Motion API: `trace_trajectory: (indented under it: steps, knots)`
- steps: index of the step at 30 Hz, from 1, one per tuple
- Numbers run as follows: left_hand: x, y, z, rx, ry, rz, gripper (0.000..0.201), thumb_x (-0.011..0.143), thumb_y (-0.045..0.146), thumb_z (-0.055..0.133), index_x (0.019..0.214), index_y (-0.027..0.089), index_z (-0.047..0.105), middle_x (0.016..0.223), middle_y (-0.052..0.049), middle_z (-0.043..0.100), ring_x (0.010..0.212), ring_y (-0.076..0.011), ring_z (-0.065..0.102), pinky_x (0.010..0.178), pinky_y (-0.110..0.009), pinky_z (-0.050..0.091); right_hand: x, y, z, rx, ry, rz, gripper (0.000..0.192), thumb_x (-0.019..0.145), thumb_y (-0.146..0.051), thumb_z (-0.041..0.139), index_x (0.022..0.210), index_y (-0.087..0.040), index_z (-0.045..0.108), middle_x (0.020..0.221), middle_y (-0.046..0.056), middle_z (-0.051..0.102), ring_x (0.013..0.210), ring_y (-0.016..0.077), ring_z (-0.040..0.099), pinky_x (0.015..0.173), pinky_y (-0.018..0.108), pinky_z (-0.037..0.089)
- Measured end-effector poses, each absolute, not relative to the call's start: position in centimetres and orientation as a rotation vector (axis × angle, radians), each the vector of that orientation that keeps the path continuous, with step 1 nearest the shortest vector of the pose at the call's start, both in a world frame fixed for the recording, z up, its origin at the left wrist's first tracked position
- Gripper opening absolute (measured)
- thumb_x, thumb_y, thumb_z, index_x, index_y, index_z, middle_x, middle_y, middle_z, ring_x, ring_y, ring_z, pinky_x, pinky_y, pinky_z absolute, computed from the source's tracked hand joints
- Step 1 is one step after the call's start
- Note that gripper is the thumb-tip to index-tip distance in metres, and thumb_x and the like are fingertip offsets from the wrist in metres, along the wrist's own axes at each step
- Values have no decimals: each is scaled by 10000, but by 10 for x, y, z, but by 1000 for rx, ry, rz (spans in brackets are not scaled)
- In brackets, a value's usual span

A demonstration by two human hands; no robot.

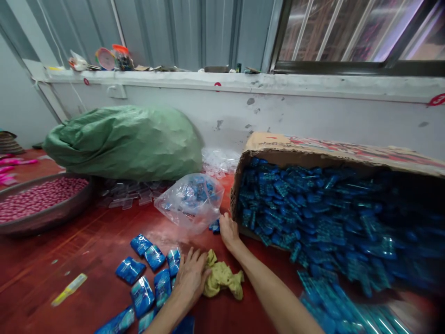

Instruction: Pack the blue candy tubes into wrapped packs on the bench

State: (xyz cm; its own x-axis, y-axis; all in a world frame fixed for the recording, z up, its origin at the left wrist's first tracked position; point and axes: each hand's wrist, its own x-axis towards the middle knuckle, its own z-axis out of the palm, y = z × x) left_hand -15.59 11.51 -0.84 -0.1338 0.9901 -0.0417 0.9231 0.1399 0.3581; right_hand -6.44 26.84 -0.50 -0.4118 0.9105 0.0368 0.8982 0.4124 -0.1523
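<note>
My left hand point(190, 277) lies palm down on the red table with its fingers spread. It rests over the edge of a loose group of shiny blue packets point(142, 296), and its thumb side touches a crumpled yellow-green cloth point(222, 278). Farther forward, my right hand point(229, 232) has its fingers curled in beside the front left corner of the cardboard box. Right at those fingers are a small blue packet point(214, 226) and the rim of a clear plastic bag point(174, 211) with blue packets inside. What the curled fingers pinch is hidden.
The cardboard box point(267, 140) lies on its side, spilling many blue packets point(313, 208) rightward. A green sack point(128, 139) leans by the wall. At left stand a basin point(52, 218) of pink beads and a yellow-handled cutter point(69, 289). Clear plastic pieces point(128, 192) lie below the sack.
</note>
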Motion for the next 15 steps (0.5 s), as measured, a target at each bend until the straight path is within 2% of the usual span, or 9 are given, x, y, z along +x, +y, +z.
trace_trajectory:
  steps: [5, 9, 12, 15]
  knots:
    - [-156, 108, 0, 1856, 2134, 415, 396, 761, 275, 450, 1128, 183, 566, 1247, -118, 528, 1238, -312, 341, 1001, -494, 241, -58, 261, -11, -1562, -2522, 97, 270, 885, -55, 307, 958, -177, 537, 991, 81, 555, 882, 170, 579, 622, 226, 421]
    - [-162, 106, -5, 1867, 2152, 657, 359, 786, 283, 433, 1101, 182, 573, 1158, -115, 589, 1130, -278, 474, 954, -446, 341, -53, 253, -8, -1502, -2494, 89, 213, 891, -112, 354, 922, -214, 538, 949, 52, 559, 826, 150, 568, 606, 221, 385]
    - [-162, 110, -8, 1832, 2172, 928, 393, 814, 296, 396, 1162, 151, 505, 1136, -134, 590, 1057, -250, 531, 893, -416, 410, -43, 241, 2, -1461, -2446, 91, 178, 877, -137, 393, 878, -218, 551, 931, 54, 564, 835, 172, 541, 619, 242, 365]
    - [-156, 120, -2, 1786, 2173, 1155, 475, 810, 336, 417, 1240, 136, 405, 1210, -158, 533, 1117, -254, 490, 908, -429, 398, -26, 225, 16, -1417, -2392, 126, 151, 846, -137, 435, 823, -206, 568, 906, 68, 583, 877, 208, 503, 672, 277, 352]
